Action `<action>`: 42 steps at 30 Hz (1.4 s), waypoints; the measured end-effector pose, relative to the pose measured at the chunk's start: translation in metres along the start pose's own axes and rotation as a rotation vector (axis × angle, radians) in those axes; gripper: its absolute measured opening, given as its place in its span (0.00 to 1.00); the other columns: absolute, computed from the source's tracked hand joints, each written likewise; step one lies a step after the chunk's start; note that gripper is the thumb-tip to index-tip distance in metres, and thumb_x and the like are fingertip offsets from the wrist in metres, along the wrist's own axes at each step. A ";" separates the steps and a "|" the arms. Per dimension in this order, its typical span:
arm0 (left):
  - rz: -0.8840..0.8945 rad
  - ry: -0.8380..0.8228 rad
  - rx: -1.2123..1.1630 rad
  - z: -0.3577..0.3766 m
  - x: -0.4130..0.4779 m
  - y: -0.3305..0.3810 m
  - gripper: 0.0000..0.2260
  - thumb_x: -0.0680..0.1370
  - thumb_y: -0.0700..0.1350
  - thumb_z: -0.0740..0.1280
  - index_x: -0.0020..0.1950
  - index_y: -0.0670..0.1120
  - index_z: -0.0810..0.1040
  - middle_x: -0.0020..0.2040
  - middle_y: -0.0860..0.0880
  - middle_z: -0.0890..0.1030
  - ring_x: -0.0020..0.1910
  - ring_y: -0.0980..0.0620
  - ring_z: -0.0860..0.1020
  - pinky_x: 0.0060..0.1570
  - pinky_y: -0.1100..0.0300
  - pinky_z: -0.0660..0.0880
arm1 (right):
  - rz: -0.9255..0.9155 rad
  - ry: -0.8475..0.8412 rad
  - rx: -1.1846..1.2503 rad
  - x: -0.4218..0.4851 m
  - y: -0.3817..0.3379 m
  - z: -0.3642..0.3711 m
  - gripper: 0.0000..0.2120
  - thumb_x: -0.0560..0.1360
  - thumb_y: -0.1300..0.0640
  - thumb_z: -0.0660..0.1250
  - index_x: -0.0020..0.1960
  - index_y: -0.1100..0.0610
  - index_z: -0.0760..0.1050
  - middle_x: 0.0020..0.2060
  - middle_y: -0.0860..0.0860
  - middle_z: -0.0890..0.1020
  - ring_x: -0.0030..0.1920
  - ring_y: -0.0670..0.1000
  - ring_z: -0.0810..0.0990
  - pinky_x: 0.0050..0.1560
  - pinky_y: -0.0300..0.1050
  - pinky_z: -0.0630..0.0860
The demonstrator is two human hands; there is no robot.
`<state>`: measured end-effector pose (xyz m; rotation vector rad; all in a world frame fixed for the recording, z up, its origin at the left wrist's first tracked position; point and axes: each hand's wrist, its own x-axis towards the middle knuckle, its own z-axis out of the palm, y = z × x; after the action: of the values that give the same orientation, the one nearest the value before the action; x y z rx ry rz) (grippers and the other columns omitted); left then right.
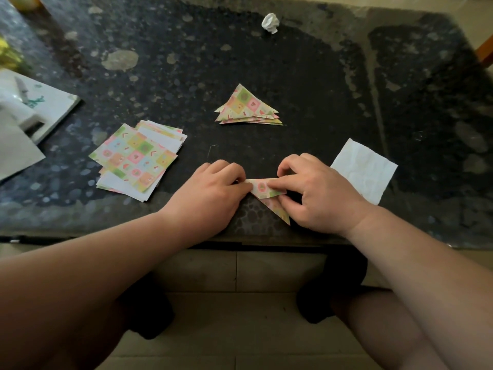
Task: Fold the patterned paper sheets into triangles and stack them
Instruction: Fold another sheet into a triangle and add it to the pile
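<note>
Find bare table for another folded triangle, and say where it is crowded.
Bare: between triangle stack and crumpled ball; also right of the stack, beyond the white sheet. Crowded: near edge, where left hand and right hand hold the patterned sheet.

The left hand (pixel 213 194) and the right hand (pixel 322 194) were bare; the left forearm (pixel 106 252) and the right forearm (pixel 416 265) were bare to the frame's edge; lower down, a bare left knee (pixel 88 337) and right knee (pixel 373 324) showed; by each sat a black shape (pixel 149 308), perhaps footwear, too dim to tell.
</note>
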<state>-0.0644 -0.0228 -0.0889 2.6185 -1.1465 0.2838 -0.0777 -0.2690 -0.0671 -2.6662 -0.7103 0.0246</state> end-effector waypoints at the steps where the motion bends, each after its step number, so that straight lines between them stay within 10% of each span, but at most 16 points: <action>1: 0.003 -0.009 0.013 0.000 -0.002 0.001 0.09 0.77 0.41 0.72 0.57 0.45 0.84 0.54 0.45 0.79 0.50 0.43 0.77 0.47 0.50 0.73 | 0.000 0.000 0.000 0.000 0.000 0.000 0.13 0.78 0.52 0.69 0.61 0.50 0.85 0.51 0.48 0.78 0.50 0.51 0.74 0.41 0.53 0.79; 21: -0.055 -0.123 0.139 -0.006 -0.007 0.018 0.14 0.78 0.45 0.61 0.60 0.45 0.81 0.60 0.47 0.78 0.57 0.44 0.77 0.58 0.49 0.69 | -0.028 0.001 -0.011 -0.002 0.000 0.002 0.09 0.78 0.50 0.69 0.53 0.50 0.87 0.52 0.48 0.77 0.51 0.50 0.73 0.38 0.51 0.78; 29: -0.125 -0.361 0.134 -0.014 -0.004 0.033 0.31 0.81 0.60 0.51 0.71 0.39 0.75 0.70 0.45 0.76 0.67 0.46 0.73 0.68 0.51 0.68 | -0.020 -0.004 -0.021 -0.002 -0.002 0.001 0.12 0.78 0.48 0.65 0.51 0.49 0.87 0.52 0.47 0.77 0.50 0.50 0.72 0.38 0.52 0.78; 42: -0.099 -0.526 0.064 -0.031 0.002 0.034 0.32 0.81 0.67 0.45 0.83 0.54 0.53 0.84 0.51 0.51 0.82 0.52 0.52 0.79 0.51 0.49 | -0.017 -0.016 -0.018 -0.003 -0.005 0.000 0.12 0.79 0.47 0.68 0.59 0.47 0.85 0.54 0.47 0.77 0.52 0.50 0.73 0.41 0.51 0.78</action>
<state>-0.0907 -0.0367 -0.0529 2.8849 -1.1564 -0.4206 -0.0826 -0.2662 -0.0651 -2.6798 -0.7419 0.0349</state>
